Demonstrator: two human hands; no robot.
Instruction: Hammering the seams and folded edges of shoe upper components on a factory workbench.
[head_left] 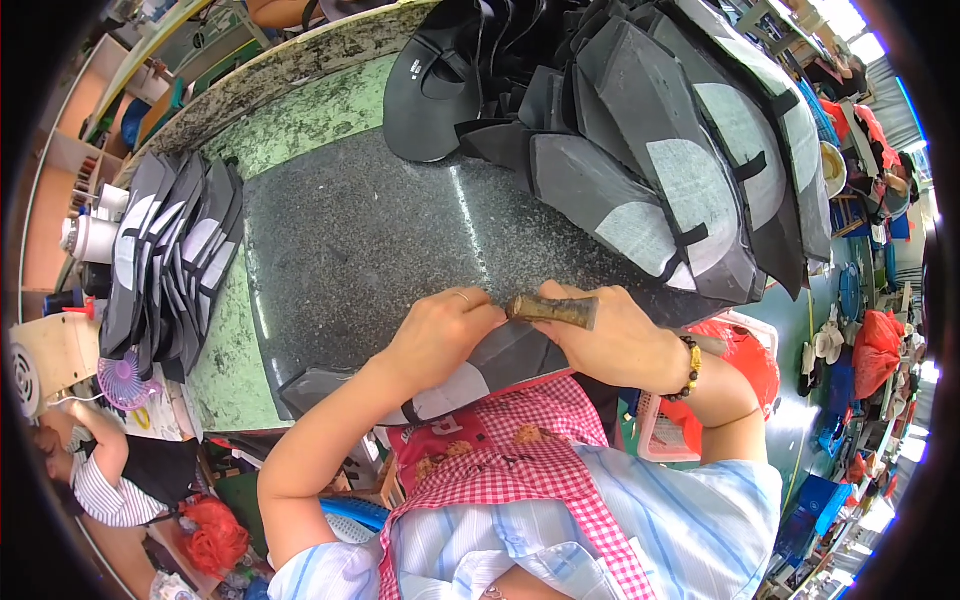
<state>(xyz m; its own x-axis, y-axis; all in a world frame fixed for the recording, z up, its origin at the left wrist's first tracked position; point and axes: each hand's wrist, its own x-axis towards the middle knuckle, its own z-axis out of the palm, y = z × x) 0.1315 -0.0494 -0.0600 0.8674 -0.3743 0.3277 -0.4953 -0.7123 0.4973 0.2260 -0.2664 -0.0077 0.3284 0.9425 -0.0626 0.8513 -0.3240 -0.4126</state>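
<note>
Low over the near edge of a black speckled mat (350,230), my two hands meet at a dark grey panel (512,352) with a light grey patch. My left hand (440,335) is closed, its fingertips pinched at the panel's upper edge; what lies between them is hidden. My right hand (625,345), with a beaded bracelet at the wrist, is closed around a tool with a brown, worn cylindrical handle (555,310). The handle lies nearly level, its butt toward my left fingers. The tool's working end is hidden by my right hand.
A large heap of similar grey panels (625,100) with black straps fills the far right of the green table (330,115). A smaller stack (170,250) stands at the left, near a purple fan (123,382). A pink basket (665,430) holds red plastic. Another person (130,470) sits at lower left.
</note>
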